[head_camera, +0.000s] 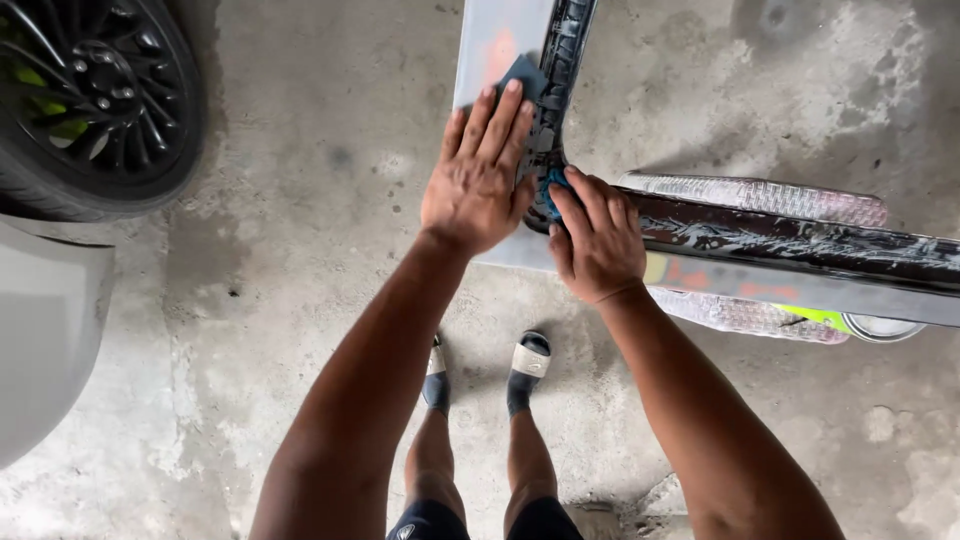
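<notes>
Head view, looking straight down. Our left hand (478, 180) lies flat, fingers stretched out and close together, palm down on a grey body panel (492, 40); it grips nothing, but its fingertips press on a dark sanding sheet (522, 75) that sits on the panel's far part. Our right hand (596, 237) is just beside the left, fingers curled over a small blue pad (552, 185), mostly hidden under them; we can't tell how tightly it's held. That pad sits at the inside corner where the panel's dark wet channel (560, 60) bends from far to right. The channel's right run (800, 245) is glossy, streaked with foam. Under it lie two clear plastic bottles (760, 195), one far, one near. Below, our feet in sandals (530, 360) stand on stained concrete floor (320, 200). Far left: a black car wheel (90, 90) with grey bodywork (45, 350) near it.
</notes>
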